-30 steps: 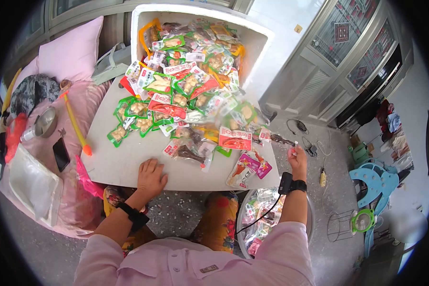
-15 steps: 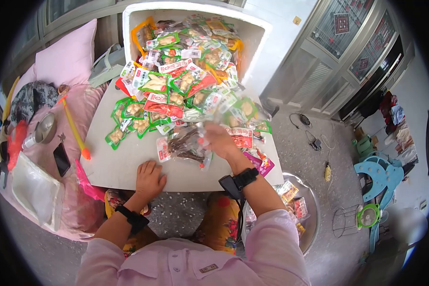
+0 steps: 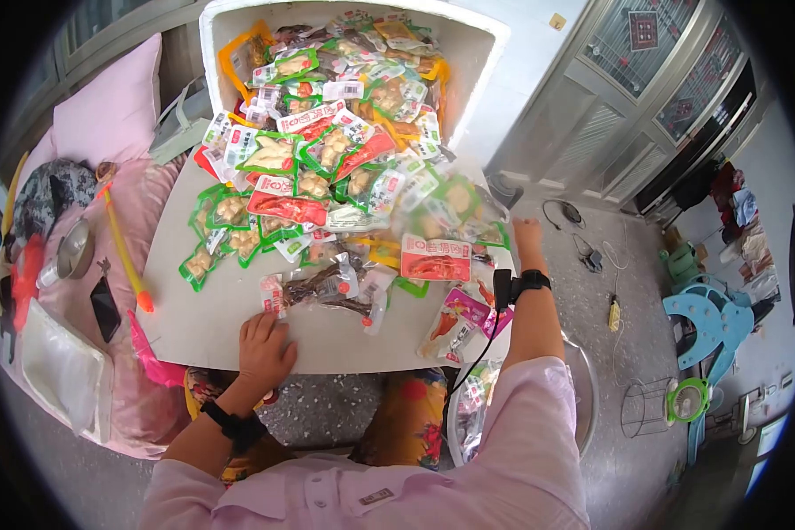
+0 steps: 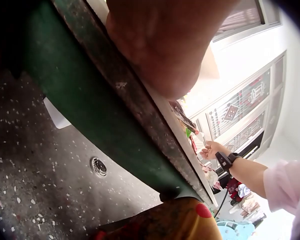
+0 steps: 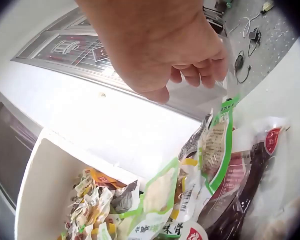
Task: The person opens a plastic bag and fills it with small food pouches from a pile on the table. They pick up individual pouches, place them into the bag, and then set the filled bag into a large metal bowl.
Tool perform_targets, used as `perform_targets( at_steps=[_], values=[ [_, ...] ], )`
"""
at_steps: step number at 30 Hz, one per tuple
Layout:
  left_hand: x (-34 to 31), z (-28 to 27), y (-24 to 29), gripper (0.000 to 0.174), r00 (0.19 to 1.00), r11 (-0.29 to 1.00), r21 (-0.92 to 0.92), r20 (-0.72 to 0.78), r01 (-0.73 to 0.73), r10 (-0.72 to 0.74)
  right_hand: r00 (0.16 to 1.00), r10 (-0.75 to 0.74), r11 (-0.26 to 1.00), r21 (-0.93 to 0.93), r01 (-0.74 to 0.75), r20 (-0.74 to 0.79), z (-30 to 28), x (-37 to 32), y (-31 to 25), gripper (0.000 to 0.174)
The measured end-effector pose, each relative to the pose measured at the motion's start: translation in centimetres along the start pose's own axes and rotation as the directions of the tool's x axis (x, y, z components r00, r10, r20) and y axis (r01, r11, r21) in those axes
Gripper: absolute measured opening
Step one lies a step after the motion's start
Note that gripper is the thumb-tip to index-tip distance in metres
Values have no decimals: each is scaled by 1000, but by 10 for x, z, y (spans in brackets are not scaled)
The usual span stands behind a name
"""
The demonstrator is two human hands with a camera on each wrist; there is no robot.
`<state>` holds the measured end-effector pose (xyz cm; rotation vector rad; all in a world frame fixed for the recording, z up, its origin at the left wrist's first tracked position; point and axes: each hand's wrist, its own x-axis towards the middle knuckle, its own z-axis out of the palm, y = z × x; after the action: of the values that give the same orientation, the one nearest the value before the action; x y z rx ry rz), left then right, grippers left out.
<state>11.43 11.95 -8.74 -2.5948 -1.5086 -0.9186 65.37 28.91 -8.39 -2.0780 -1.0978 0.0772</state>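
Observation:
My left hand (image 3: pixel 268 349) rests on the front edge of the white table (image 3: pixel 199 331), fingers laid on its top. Just beyond its fingertips lie clear packs of dark meat sticks (image 3: pixel 336 287). My right hand (image 3: pixel 528 238) hovers by the table's right edge, its fingers loosely bent and nothing seen in them in the right wrist view. Below that hand stand a green-edged pack (image 5: pixel 220 145) and a long dark pack (image 5: pixel 255 170). To its left, a red-and-white pack (image 3: pixel 435 258) lies flat. Purple packs (image 3: pixel 468 309) are near the front right corner.
A white foam box (image 3: pixel 495 53) lies tipped at the back, snack packs (image 3: pixel 327 150) spilling onto the table. At the lower right, a metal basin (image 3: pixel 585 397) with packs stands on the floor. Left is a pink-covered seat (image 3: pixel 146 380) with a phone (image 3: pixel 105 309).
My right hand, at the right edge holding a small dark pack, went to the dark packs mid-table and is now back right without it. The left hand stayed resting on the table.

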Motion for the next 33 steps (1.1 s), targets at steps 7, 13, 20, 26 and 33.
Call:
perform_targets(
  at_steps=[7, 13, 20, 26, 33],
  values=[
    [0, 1, -1, 30, 1000, 1000, -4, -7, -15, 15, 995, 13, 996, -88, -5, 99, 22, 0, 5, 49],
    [-1, 1, -1, 29, 1000, 1000, 7, -18, -18, 18, 870, 305, 704, 523, -480, 388, -2, -43, -27, 21],
    [-2, -1, 1, 27, 999, 999, 9, -37, -38, 38, 865, 227, 647, 594, -478, 449, 24, -29, 18, 14],
    [-3, 0, 0, 26, 998, 999, 13, -57, -40, 41, 953, 203, 572, 763, -301, 225, -3, -40, -10, 26],
    [-4, -1, 0, 25, 997, 999, 16, -65, -44, 45, 990, 137, 851, 515, -97, -40, -38, -37, 5, 23]
  ],
)
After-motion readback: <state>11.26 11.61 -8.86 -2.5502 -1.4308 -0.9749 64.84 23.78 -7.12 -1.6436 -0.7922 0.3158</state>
